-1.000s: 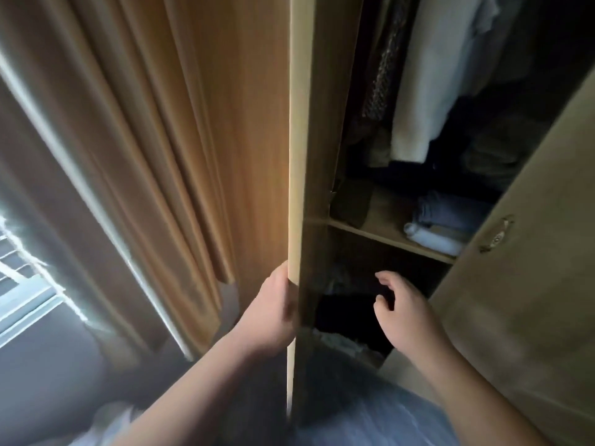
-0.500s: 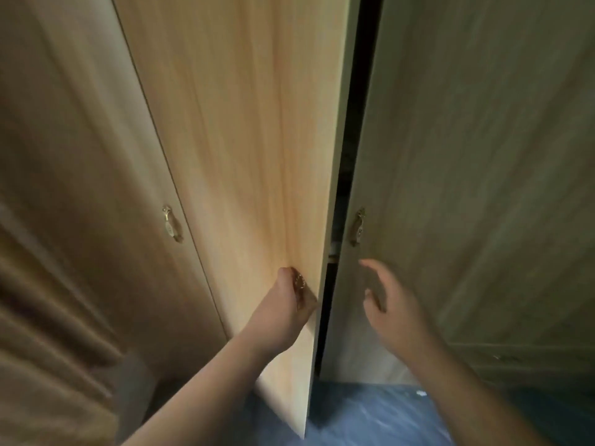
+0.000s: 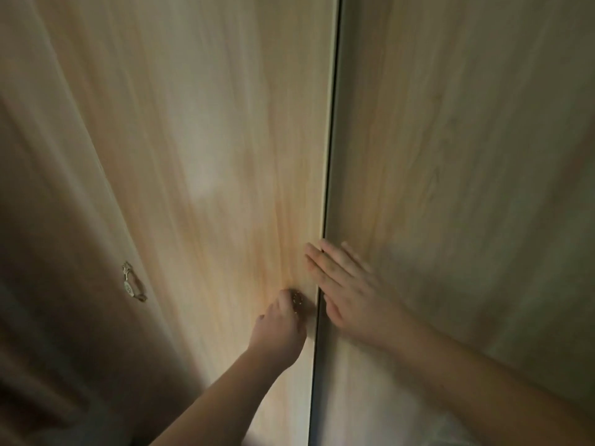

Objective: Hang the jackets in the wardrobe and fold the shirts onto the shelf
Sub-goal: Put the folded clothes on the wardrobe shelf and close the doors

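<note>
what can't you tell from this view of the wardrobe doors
- Jackets, shirts and shelf: head view, hidden behind the middle door and right door.
- Door handle: head view, mostly covered by the left hand gripping it.
- Seam beside the right hand: blurred, so full closure is unclear.

Left hand [image 3: 279, 323] curled tight, right hand [image 3: 349, 294] flat.

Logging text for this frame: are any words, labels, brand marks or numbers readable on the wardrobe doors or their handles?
None: no readable text anywhere in this frame.
The wardrobe doors: plain wood grain, no label or sticker.
The metal handle on the far left door: ornamental and blurred, no legible marking.
The middle door's handle: mostly covered by the left hand, nothing legible.
The right hand lies flat across the seam, with no writing near it.
</note>
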Motion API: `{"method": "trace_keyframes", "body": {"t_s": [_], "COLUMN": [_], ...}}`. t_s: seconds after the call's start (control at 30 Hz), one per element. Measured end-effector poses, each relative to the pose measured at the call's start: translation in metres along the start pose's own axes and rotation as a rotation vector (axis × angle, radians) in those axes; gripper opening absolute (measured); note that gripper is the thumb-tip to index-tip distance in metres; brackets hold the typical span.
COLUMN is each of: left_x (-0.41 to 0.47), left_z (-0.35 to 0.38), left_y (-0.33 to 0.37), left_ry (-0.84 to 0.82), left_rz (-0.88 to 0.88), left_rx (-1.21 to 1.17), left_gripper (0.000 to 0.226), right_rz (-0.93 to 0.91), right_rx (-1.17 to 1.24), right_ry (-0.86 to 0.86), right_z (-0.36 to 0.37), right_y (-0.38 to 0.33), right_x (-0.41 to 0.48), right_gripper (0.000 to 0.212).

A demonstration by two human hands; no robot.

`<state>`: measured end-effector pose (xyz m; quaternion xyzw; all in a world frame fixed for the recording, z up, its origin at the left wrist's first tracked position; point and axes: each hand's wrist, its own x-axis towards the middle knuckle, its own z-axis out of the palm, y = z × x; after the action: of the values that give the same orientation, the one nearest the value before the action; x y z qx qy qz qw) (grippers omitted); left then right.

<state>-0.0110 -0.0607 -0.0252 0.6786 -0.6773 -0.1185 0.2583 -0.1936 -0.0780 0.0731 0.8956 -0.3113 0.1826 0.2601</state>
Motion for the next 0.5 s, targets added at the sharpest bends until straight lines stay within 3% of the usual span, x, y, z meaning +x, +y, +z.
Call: {"method": "trace_keyframes", "body": {"t_s": [0.17, 0.5], "left_x": [0.004, 0.025], "left_z": [0.007, 0.02], "left_y": [0.002, -0.008], "left_ry": [0.074, 0.202], "left_rz": [-0.071, -0.024], "left_rx": [0.249, 0.222], "left_gripper": [0.051, 0.053], "right_rz": [-0.041, -0.042], "right_rx": [-0.127, -0.214], "right_ry": [-0.113, -0.096], "right_z": [0.018, 0.044], "right_y": [0.029, 0.042], "right_x": [0.019, 0.026], "right_gripper": [0.081, 0.073]}}
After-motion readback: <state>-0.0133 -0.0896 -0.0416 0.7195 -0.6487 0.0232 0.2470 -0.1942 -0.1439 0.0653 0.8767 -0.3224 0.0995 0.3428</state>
